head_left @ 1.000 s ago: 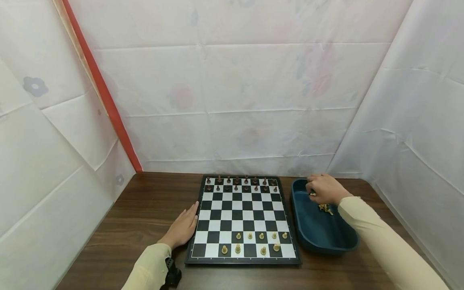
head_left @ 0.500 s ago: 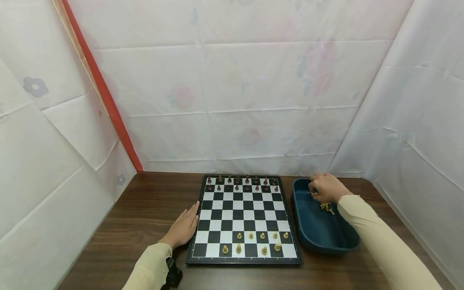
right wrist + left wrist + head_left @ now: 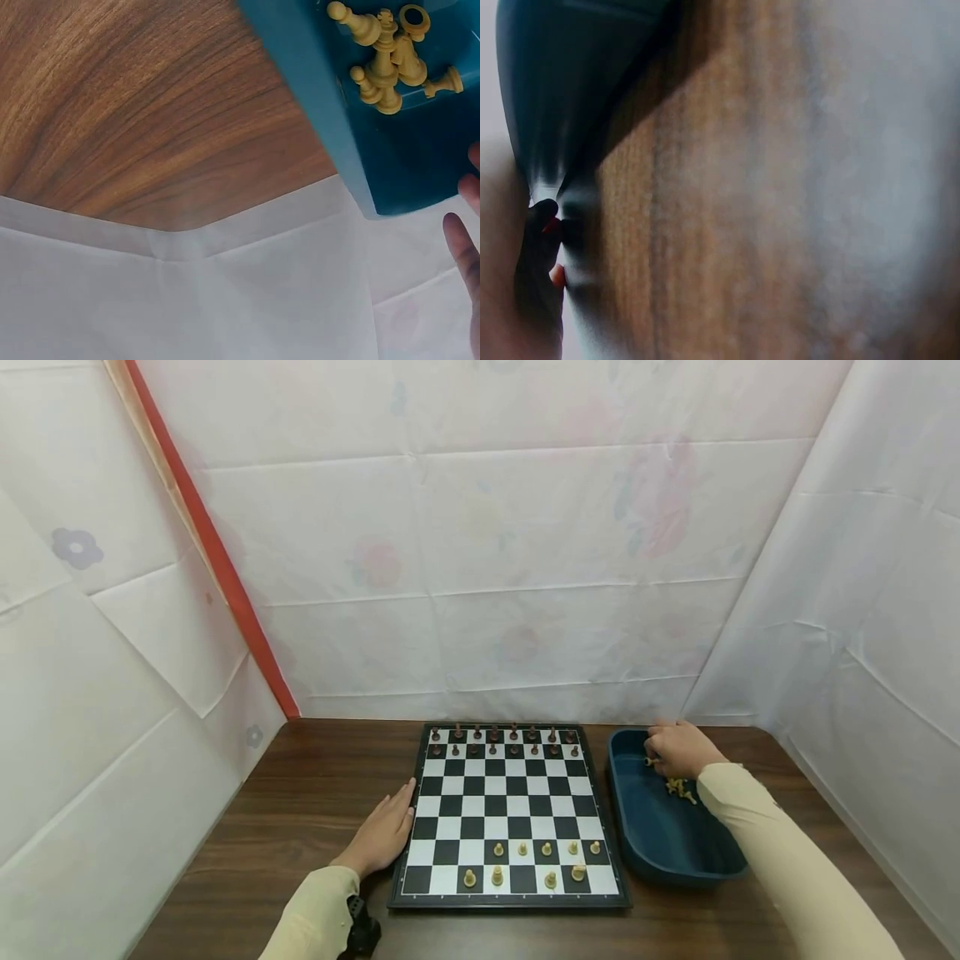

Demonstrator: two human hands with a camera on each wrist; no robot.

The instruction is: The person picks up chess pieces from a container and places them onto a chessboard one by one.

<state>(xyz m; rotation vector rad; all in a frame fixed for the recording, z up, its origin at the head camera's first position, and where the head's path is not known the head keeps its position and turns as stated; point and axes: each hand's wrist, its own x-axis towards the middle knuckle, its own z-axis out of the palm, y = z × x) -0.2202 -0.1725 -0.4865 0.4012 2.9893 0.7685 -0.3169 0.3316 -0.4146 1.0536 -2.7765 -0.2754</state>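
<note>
My left hand [image 3: 382,831] lies with straight fingers along the left edge of the chessboard [image 3: 495,810]; in the left wrist view that hand is dark and blurred against the board's side. My right hand [image 3: 681,750] reaches over the far end of the blue bin [image 3: 678,870]. In the right wrist view its fingertips [image 3: 469,187] are apart, and nothing shows between them. A lone yellow chess piece [image 3: 444,82] lies in the bin near these fingers, beside a pile of yellow chess pieces [image 3: 382,64]. Part of the right hand is out of that view.
Dark chess pieces [image 3: 492,749] fill the far two rows of the board. Several pale pieces [image 3: 497,876] stand in the near two rows. The wooden table [image 3: 322,777] is bounded by white cloth walls [image 3: 480,643] behind and at the sides.
The right hand stays over the bin, its fingers shifting slightly, and a pale piece shows more clearly by the fingertips. The left hand keeps its place. The whole head view drifts slightly.
</note>
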